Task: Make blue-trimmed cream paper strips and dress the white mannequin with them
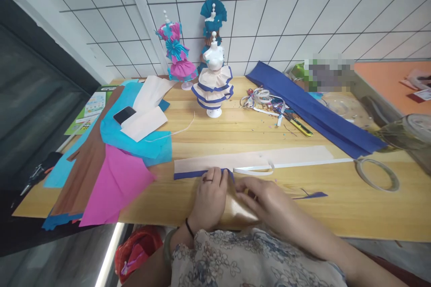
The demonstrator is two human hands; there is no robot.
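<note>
A long cream paper strip (292, 156) lies across the table, with a narrow blue strip (190, 174) along its near left edge. My left hand (211, 193) rests on the blue strip, fingers together and pointing forward, pressing it down. Just to the right, my right hand (259, 193) is closed in a pinch on the loose end of the blue strip. White tape (306, 162) runs along the cream strip's near edge towards a tape roll (377, 175), and a curl of white backing (254, 172) rises near the right hand.
Dress forms in paper dresses (213, 85) stand at the back. Coloured crepe sheets (116, 184) and a phone (124, 115) lie on the left. A folded blue sheet (310, 112), scraps (264, 98) and a yellow cutter (301, 127) are at back right; a blue offcut (316, 195) is nearer.
</note>
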